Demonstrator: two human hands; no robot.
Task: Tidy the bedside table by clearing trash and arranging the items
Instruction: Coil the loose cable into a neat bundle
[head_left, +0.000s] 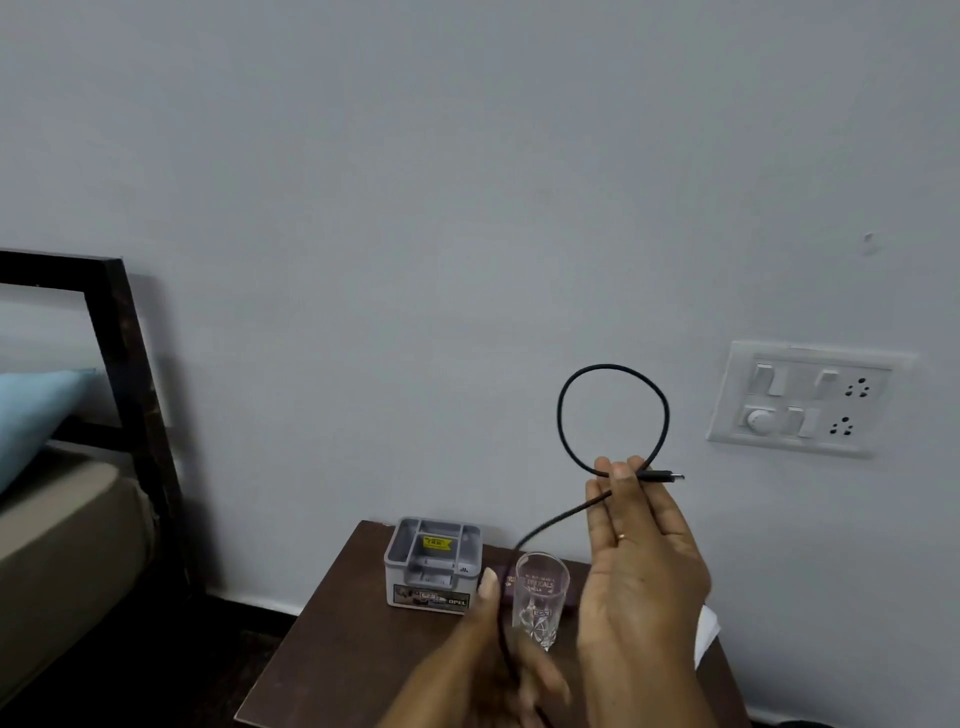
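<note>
Below, glass (540, 597), grey organizer (434, 564), cable (608, 366) overhead

Right hand (641, 571) raised, fingers upright, thumb pinching the cable (608, 366); left hand (488, 665), lower and blurred, grips it, thumb up

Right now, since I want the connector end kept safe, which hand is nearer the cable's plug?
Right. The right hand pinches the black cable just beside the plug; the left hand is well below, by the drinking glass, its grip blurred.
</note>
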